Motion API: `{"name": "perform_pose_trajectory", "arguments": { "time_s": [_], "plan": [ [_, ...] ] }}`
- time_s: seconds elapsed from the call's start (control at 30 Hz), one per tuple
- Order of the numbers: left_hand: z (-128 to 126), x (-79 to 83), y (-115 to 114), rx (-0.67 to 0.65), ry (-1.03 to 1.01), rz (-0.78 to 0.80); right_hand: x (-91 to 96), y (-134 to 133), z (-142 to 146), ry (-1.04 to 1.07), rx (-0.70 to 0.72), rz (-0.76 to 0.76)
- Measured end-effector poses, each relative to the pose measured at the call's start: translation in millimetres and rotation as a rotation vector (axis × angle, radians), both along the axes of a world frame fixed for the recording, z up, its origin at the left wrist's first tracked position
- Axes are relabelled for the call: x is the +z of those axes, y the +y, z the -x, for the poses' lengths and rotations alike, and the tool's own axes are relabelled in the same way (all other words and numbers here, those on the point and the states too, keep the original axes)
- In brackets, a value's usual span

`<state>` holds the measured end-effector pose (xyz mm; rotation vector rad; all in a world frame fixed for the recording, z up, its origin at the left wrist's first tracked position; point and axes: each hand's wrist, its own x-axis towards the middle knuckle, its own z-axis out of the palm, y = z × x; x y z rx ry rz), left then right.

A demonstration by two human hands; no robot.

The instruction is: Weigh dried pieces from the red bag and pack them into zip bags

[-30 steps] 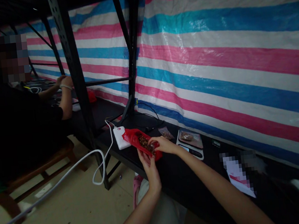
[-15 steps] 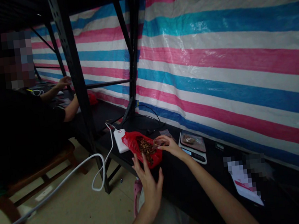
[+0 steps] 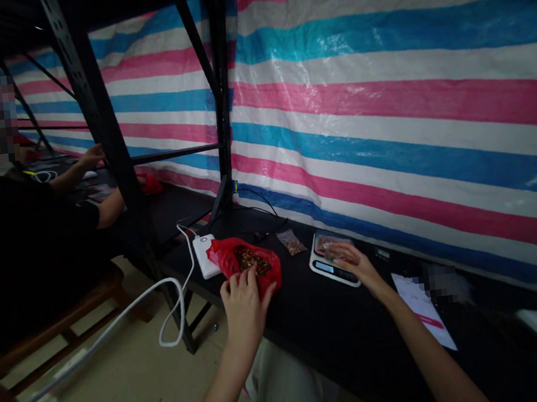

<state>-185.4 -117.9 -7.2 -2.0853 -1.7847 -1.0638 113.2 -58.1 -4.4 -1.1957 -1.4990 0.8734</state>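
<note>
My left hand [image 3: 242,294] rests at the near edge of a red plastic bag [image 3: 223,253], its fingers bent over the rim and its thumb spread to the right. Inside the open bag lie many small brown and tan pieces [image 3: 252,260], partly hidden by my fingertips. My right hand [image 3: 355,261] is over a white digital scale [image 3: 322,278] with a lit display. A small clear container [image 3: 340,251] is between its fingers; its exact shape is hard to make out. Under it, a clear packet [image 3: 321,241] lies on the scale's pan.
A small clear bag of brown pieces [image 3: 292,243] lies left of the scale. A white power bank [image 3: 203,265] with a white cable [image 3: 182,293] sits left of the red bag. A phone [image 3: 424,312] lies at right. Another person [image 3: 33,206] sits beyond a black post [image 3: 96,117].
My right hand has moved right from the red bag to above the scale with the clear container. My left hand has come down onto the bag's near edge. The view has shifted slightly right.
</note>
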Motion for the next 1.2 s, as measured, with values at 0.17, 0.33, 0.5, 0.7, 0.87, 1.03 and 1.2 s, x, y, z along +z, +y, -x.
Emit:
{"name": "perform_pose_trajectory", "arguments": {
  "time_s": [0.17, 0.33, 0.5, 0.7, 0.87, 1.03, 1.2],
  "plan": [
    [4, -1.2, -7, 0.072, 0.073, 0.065, -12.4, 1, -28, 0.003, -0.136, -0.058],
    [1, -3.2, -1, -0.039, 0.043, 0.038, -26.6, 6, -44, 0.125, -0.347, -0.153],
    [-7, -0.1, 12, -0.169, -0.144, 0.081, -36.5, 8, -55, 0.208, -0.400, -0.186],
    [-19, -1.2, 56, -0.529, -0.543, 0.194, -48.8, 6, -69, 0.245, -0.427, -0.205],
    [-45, 17.8, 72, -0.617, -0.514, 0.020, -50.7, 5, -68, 0.254, -0.442, -0.212],
    [-67, 19.7, 59, -0.766, -0.384, -0.061, -48.5, 5, -62, 0.247, -0.420, -0.220],
    [-77, 4.5, 39, -0.581, -0.215, -0.139, -46.9, 4, -57, 0.247, -0.443, -0.233]
  ]
}}
